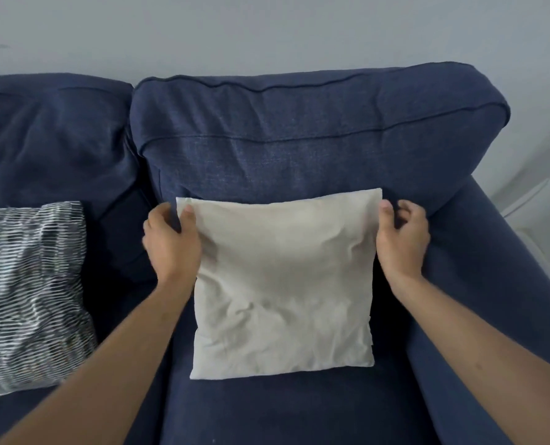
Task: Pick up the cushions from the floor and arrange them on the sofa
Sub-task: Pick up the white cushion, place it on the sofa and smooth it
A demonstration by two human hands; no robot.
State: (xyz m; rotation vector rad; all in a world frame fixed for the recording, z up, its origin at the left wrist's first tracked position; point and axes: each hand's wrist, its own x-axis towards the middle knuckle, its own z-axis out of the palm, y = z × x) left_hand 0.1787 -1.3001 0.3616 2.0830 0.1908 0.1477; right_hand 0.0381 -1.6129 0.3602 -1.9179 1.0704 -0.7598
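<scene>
A plain beige cushion (283, 284) stands on the right seat of the dark blue sofa (299, 149), leaning against the back cushion. My left hand (171, 242) grips its upper left corner, thumb on the front. Its upper right edge is pinched by my right hand (402, 239). A black-and-white striped cushion (29, 290) rests on the left seat against the backrest, apart from both hands.
The sofa's right armrest (491, 268) runs along the right side. A pale wall (267, 33) rises behind the sofa. A strip of light floor or fabric (543, 194) shows past the armrest.
</scene>
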